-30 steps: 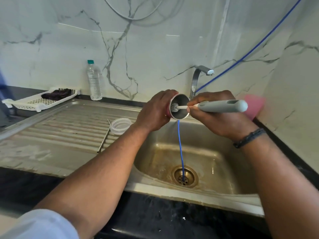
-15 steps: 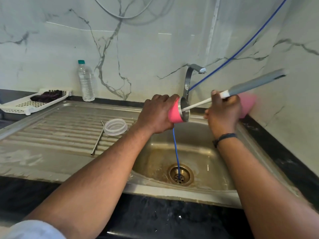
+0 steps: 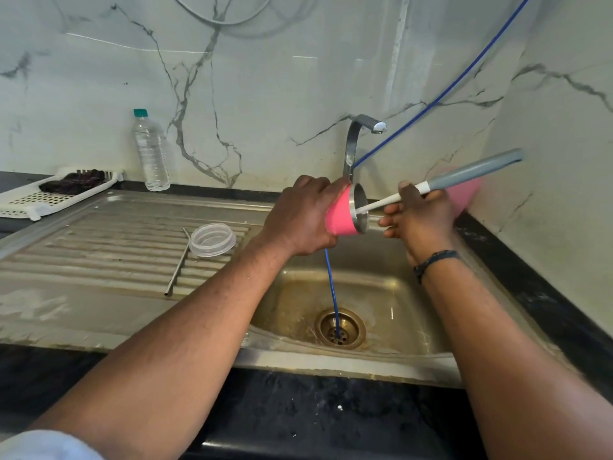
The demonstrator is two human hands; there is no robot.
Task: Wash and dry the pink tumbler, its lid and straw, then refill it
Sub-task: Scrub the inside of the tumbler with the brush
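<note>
The tumbler is held above the sink, just over the back edge of the basin and in front of the tap. It lies tipped on its side — its long axis runs roughly level, base to the left and buried in the palm, open steel mouth pointing right and a little toward the far wall. The left hand has its fingers curled round the pink body. The right hand, just right of the mouth, grips a brush with the upper fingers wrapped round its handle, while the lower fingers stick out fairly straight toward the tumbler. The brush slants down to the left: grey handle high on the right, white stem entering the mouth, its head hidden inside. Behind that hand there is a blurred pink shape against the wall; I cannot tell what it is.

Left of the sink, on the ribbed draining board, sits the clear lid, and touching its left edge the metal straw lies with its long axis running from the back toward the front edge. Further left stands a water bottle with a green cap, its label unreadable, and a white tray holding a dark cloth. A thin blue hose drops from behind the tumbler into the drain.
</note>
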